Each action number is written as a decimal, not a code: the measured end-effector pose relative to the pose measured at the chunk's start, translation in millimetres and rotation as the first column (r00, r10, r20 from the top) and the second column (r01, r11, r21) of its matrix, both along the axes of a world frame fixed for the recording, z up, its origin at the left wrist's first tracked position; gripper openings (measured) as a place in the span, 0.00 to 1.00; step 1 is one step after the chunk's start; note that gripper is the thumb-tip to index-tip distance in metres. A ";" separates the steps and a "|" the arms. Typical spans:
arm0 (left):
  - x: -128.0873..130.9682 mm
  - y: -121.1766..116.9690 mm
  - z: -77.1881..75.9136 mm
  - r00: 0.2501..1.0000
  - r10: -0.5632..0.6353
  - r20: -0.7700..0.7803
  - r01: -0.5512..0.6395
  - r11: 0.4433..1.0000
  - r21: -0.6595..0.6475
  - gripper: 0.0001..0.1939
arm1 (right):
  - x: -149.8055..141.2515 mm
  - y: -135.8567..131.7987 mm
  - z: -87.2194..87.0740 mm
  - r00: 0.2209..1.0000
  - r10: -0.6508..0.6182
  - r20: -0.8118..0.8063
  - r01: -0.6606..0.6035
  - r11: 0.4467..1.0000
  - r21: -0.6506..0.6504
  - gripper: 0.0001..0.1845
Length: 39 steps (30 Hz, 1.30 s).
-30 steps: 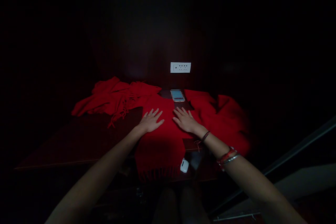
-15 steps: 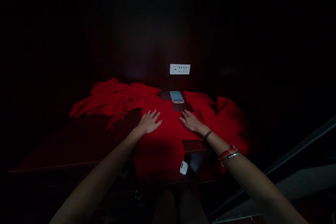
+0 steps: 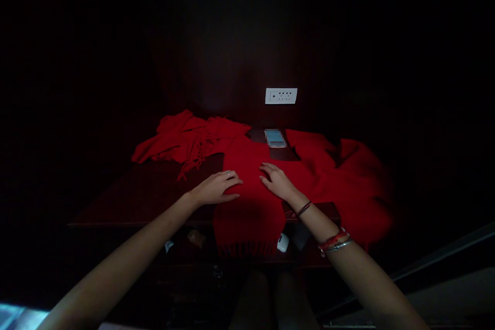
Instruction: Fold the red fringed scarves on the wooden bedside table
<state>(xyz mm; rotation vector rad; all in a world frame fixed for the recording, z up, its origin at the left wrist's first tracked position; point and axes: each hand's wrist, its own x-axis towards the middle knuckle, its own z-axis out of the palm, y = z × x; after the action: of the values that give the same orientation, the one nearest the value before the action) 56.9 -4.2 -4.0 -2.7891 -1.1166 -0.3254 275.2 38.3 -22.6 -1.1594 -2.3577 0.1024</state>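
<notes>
A red fringed scarf (image 3: pixel 247 211) lies over the dark table (image 3: pixel 127 196), its fringed end hanging past the front edge. On the scarf's left edge rests my left hand (image 3: pixel 218 187), fingers apart and pointing right. My right hand (image 3: pixel 277 181) is on the red cloth to the right, fingers loosely bent and apart, with nothing gripped. More red cloth (image 3: pixel 336 170) spreads to the right, joined to the middle strip. Crumpled red fabric with tassels (image 3: pixel 185 136) lies at the back left. Whether it is all one piece I cannot tell.
A phone (image 3: pixel 275 138) with a blurred screen lies at the back by the wall, below a white socket panel (image 3: pixel 281 96). Under the tabletop sits a small white case (image 3: pixel 282 242). A brown object (image 3: pixel 196 238) is left of the hanging fringe. The surroundings are very dark.
My left hand has turned from lying flat to pointing right at the scarf's edge. The right hand's fingers now point more to the left. The view has shifted a little left.
</notes>
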 end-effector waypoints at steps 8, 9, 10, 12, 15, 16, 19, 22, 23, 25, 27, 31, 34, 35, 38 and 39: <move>-4.0 -5.1 6.0 0.993 -0.011 0.114 0.023 0.994 -0.108 0.19 | 0.8 -24.1 11.0 0.941 0.338 -0.004 -0.338 0.940 0.052 0.16; -4.5 -2.5 4.6 0.988 0.002 0.155 0.016 0.994 -0.112 0.17 | 0.3 -26.1 10.3 0.935 0.354 0.021 -0.355 0.934 0.044 0.17; -5.6 0.5 2.4 0.979 0.025 0.203 -0.003 0.994 -0.107 0.15 | 0.0 -27.5 9.3 0.933 0.357 0.040 -0.358 0.933 0.039 0.17; -8.8 7.6 -3.8 0.954 0.084 0.289 -0.065 0.995 -0.072 0.15 | 0.7 -27.9 7.3 0.941 0.333 0.058 -0.336 0.941 0.043 0.18; -14.2 18.0 -13.9 0.935 0.124 0.332 -0.129 0.992 -0.008 0.13 | 6.3 -19.5 6.5 0.968 0.245 0.060 -0.249 0.966 0.069 0.19; -15.5 20.6 -16.6 0.938 0.122 0.324 -0.130 0.991 0.005 0.12 | 9.4 -13.6 7.2 0.979 0.194 0.067 -0.199 0.977 0.079 0.19; -17.7 25.0 -21.0 0.954 0.137 0.268 -0.148 0.989 0.021 0.13 | 21.0 13.3 11.7 0.989 -0.017 0.147 0.006 0.997 0.077 0.22; -17.9 25.4 -20.7 0.954 0.200 0.224 -0.210 0.978 0.018 0.15 | 32.5 45.5 17.9 0.941 -0.161 0.297 0.166 0.986 0.012 0.24; -17.7 25.1 -20.1 0.951 0.219 0.218 -0.228 0.974 0.015 0.15 | 35.6 54.7 19.8 0.923 -0.169 0.346 0.186 0.982 -0.015 0.23; -17.0 24.1 -18.3 0.945 0.246 0.214 -0.255 0.967 0.014 0.15 | 40.2 68.7 22.9 0.898 -0.144 0.416 0.186 0.981 -0.062 0.20; -16.2 22.9 -16.5 0.941 0.261 0.214 -0.271 0.963 0.017 0.15 | 42.2 76.2 25.3 0.888 -0.102 0.448 0.157 0.984 -0.089 0.14; -15.4 20.4 -13.5 0.935 0.278 0.221 -0.290 0.957 0.024 0.14 | 37.9 79.5 33.0 0.903 -0.073 0.424 0.108 0.992 -0.058 0.11; -16.8 19.5 -12.9 0.913 0.329 0.240 -0.342 0.940 0.015 0.15 | 27.3 81.5 46.2 0.932 -0.095 0.350 0.103 0.995 -0.006 0.13; -17.8 19.4 -13.0 0.905 0.347 0.247 -0.360 0.933 0.007 0.16 | 22.9 82.9 51.5 0.940 -0.098 0.325 0.101 0.995 0.010 0.14; -22.4 19.8 -14.4 0.890 0.376 0.257 -0.388 0.921 -0.004 0.18 | 10.5 88.7 63.6 0.956 -0.096 0.276 0.083 0.995 0.060 0.14; -24.1 19.8 -15.1 0.892 0.374 0.253 -0.387 0.922 0.000 0.18 | 7.7 90.5 64.9 0.957 -0.097 0.275 0.081 0.994 0.068 0.14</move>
<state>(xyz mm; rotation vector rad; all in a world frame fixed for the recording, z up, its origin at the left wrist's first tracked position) 32.8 15.6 -19.1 -2.4533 -1.6496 -0.6594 283.0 128.9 42.3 -1.3240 -2.5246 -0.1683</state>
